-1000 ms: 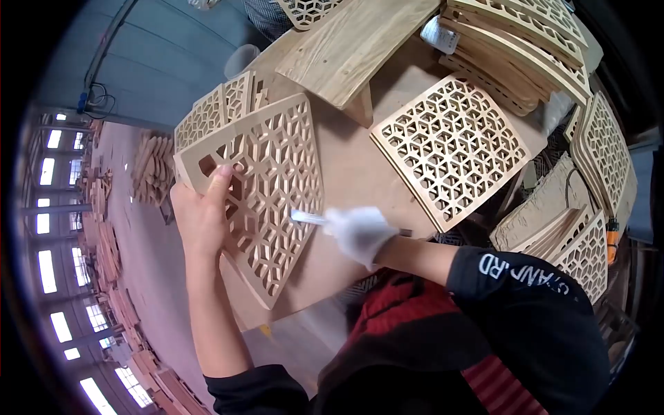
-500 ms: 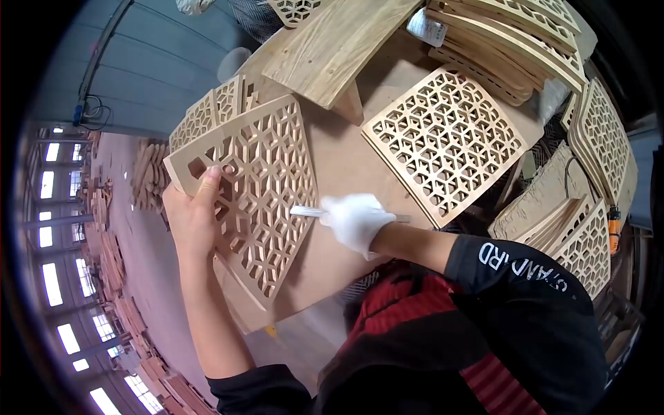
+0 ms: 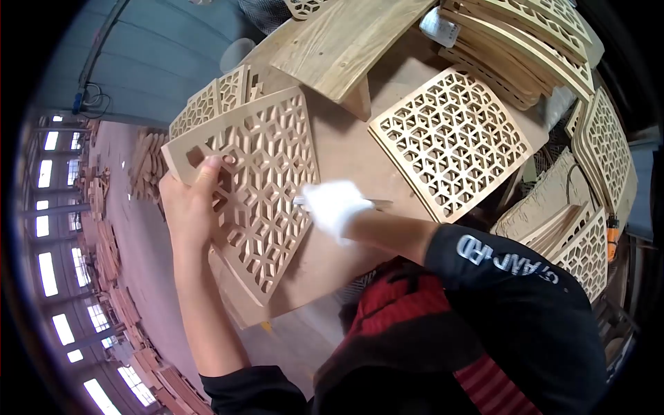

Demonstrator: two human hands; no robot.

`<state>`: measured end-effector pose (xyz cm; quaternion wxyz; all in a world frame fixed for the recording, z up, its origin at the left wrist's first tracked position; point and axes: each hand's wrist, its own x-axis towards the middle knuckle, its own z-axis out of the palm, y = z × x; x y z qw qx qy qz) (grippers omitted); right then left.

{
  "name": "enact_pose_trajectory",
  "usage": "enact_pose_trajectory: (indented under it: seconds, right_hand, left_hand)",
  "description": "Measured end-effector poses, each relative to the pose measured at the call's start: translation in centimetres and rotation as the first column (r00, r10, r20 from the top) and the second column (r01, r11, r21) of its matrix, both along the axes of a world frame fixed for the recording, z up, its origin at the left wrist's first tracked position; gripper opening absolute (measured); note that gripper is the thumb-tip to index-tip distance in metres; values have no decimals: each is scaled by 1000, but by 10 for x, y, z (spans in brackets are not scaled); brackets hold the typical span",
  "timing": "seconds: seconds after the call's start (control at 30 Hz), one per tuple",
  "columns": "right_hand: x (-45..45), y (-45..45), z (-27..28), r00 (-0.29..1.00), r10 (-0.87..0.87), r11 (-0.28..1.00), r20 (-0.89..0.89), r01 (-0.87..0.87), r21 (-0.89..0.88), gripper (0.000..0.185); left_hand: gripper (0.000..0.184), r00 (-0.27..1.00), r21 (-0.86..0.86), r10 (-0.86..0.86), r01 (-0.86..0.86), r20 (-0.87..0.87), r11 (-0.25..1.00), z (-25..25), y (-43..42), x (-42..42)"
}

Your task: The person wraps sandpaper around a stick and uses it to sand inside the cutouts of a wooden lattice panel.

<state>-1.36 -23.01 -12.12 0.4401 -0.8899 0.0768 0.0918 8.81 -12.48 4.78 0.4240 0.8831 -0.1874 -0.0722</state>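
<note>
My bare left hand grips the upper left edge of a wooden lattice panel, thumb on its face by a large cut-out. The panel is tilted up, its pattern made of many small openings. My right hand, in a white glove and blurred, is closed round a thin flat stick-like tool. Its pale tip points at the panel's right edge, and its rear end shows behind the glove. Whether the tip touches the wood I cannot tell.
On the table, a stack of lattice panels lies to the right. A plain wooden board stands behind. More curved panels are piled at the upper right, near an orange tool. Lumber piles line the floor at left.
My right hand has moved left with the tool, from beside the panel to its right edge. My left hand keeps its hold on the panel. The view has shifted slightly.
</note>
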Motion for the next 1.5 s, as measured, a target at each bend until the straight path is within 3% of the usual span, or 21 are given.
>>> enact_pose_trajectory:
  seconds: [0.07, 0.1, 0.2, 0.23, 0.33, 0.37, 0.4, 0.47, 0.53, 0.57, 0.67, 0.8, 0.83, 0.87, 0.97, 1.1, 1.13, 1.2, 1.23, 1.37, 1.5]
  right_hand:
    - [16, 8, 6, 998, 60, 979, 37, -52, -197, 14]
    - [19, 9, 3, 996, -17, 990, 86, 28, -136, 14]
    - [5, 4, -4, 969, -121, 963, -214, 167, 213, 13]
    - [-10, -7, -6, 1000, -4, 1000, 24, 4, 17, 13]
    - [-4, -5, 1, 996, 0, 1000, -91, 2, 21, 13]
    - [9, 6, -7, 994, -108, 993, -25, 109, 43, 14]
    - [14, 9, -6, 993, -45, 990, 105, 58, -126, 15]
    - [15, 11, -7, 995, -78, 996, 69, 81, -40, 16]
    - [-3, -3, 11, 976, -162, 955, -147, 192, 224, 16]
    - [-8, -8, -8, 998, -38, 999, -55, 39, 26, 18]
    - [-12, -13, 2, 995, -10, 999, -101, 14, 39, 19]
    - [16, 6, 6, 1000, -12, 997, 16, 13, -80, 14]
    - [17, 10, -3, 992, -127, 989, -16, 128, 74, 15]
    - [11, 12, -15, 998, -40, 998, 37, 42, -42, 14]
    - [-16, -15, 0, 995, 0, 995, -95, 9, 97, 16]
    - [15, 5, -13, 992, -8, 997, 122, 18, -81, 25]
    - [25, 13, -12, 991, -32, 994, 130, 46, -101, 14]
    - [18, 15, -14, 996, -12, 1000, 90, 15, -28, 14]
    - [7, 13, -11, 994, -94, 980, -54, 102, 173, 15]
    - [-52, -29, -21, 988, 75, 993, -133, -86, -80, 21]
    - [-67, -38, -29, 984, -44, 999, -174, 41, -23, 24]
  left_hand:
    - [19, 999, 41, -34, 33, 22, 999, 4, -7, 0]
    - [19, 998, 81, -39, 36, 40, 996, 5, -6, 3]
    - [19, 997, 45, -49, 46, 55, 998, 2, -9, 3]
    - [19, 996, 45, -51, 48, 69, 998, 1, -9, 2]
    - [18, 993, 124, -73, 62, 89, 990, 5, -15, 1]
    - [17, 992, 161, -89, 73, 93, 984, 7, -19, 0]
    - [17, 990, 152, -112, 98, 88, 983, 7, -23, -1]
    - [17, 987, 137, -141, 129, 79, 982, 8, -25, -3]
    - [18, 990, 110, -112, 103, 84, 989, 6, -23, -4]
    - [18, 992, 94, -97, 89, 86, 992, 5, -22, -4]
    - [18, 997, 41, -56, 54, 55, 998, 1, -15, 3]
    - [22, 988, 98, -135, 126, 81, 987, 1, -16, 2]
    - [21, 991, 63, -107, 102, 85, 993, 0, -16, 1]
    - [21, 992, 76, -94, 88, 80, 993, 1, -14, 1]
    - [20, 997, 60, -53, 50, 53, 997, 1, -5, -1]
    - [21, 995, 113, -35, 24, 97, 993, 3, -8, -2]
    - [21, 994, 109, -44, 33, 104, 994, 1, -6, 1]
    - [21, 995, 82, -30, 22, 97, 996, -1, -1, 0]
    - [21, 996, 61, -19, 14, 82, 998, -1, 1, -1]
    - [21, 999, -20, 28, -27, 45, 999, -6, 14, 6]
    - [22, 999, -10, 26, -25, 42, 1000, -3, 11, 4]
